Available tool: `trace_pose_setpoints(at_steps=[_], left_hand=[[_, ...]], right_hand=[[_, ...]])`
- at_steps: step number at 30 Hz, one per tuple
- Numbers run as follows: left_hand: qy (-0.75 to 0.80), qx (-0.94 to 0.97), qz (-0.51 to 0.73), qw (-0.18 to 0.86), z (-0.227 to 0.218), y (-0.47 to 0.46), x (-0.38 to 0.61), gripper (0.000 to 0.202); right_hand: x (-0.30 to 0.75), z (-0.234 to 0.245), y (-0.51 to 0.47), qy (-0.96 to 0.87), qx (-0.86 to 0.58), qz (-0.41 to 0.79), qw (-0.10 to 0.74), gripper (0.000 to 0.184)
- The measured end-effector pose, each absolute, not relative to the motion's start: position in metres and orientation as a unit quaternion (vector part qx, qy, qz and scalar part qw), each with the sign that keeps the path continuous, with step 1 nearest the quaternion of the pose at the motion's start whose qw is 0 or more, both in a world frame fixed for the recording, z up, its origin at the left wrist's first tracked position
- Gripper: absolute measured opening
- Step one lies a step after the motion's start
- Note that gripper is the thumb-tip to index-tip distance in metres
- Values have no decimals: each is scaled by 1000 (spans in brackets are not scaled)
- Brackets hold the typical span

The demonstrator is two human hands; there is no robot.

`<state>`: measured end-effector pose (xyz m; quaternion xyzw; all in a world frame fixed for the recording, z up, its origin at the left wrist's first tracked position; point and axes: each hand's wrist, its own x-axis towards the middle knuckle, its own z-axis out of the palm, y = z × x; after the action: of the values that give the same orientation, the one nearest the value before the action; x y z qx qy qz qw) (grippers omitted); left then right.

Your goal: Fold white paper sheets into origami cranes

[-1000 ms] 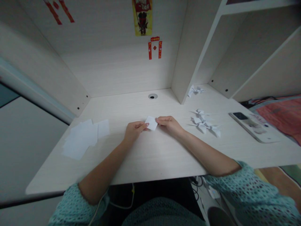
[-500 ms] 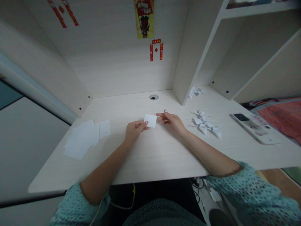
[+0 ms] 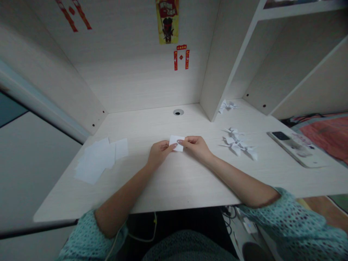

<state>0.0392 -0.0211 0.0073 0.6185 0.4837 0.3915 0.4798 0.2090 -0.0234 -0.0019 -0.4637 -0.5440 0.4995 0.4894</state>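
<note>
A small white square of paper (image 3: 176, 139) is held up just above the middle of the desk. My left hand (image 3: 160, 152) pinches its left side, thumb on the near face. My right hand (image 3: 198, 145) grips the right side the same way, and the two thumbs nearly meet over the paper. The fingers behind the paper are partly hidden. Several folded white paper cranes (image 3: 235, 142) lie to the right of my right hand. Left of my left hand lies a spread pile of white paper sheets (image 3: 95, 159).
More folded paper pieces (image 3: 228, 106) sit by the upright divider (image 3: 217, 79). At the right lies a phone (image 3: 296, 148), with red cloth (image 3: 326, 134) beyond it. A round cable hole (image 3: 178, 112) is near the back panel. Cables (image 3: 230, 217) hang below the desk's front edge.
My right hand has come down and left from beside the paper and now grips its right side. The paper has shifted slightly right and toward me with my left hand.
</note>
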Motion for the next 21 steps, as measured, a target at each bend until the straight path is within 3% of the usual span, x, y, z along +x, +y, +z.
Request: trace_pose_setpoints(at_steps=[21], left_hand=[[512, 613, 376, 470, 7, -20, 39, 33]], right_hand=[[210, -14, -14, -534, -446, 515, 500, 43]])
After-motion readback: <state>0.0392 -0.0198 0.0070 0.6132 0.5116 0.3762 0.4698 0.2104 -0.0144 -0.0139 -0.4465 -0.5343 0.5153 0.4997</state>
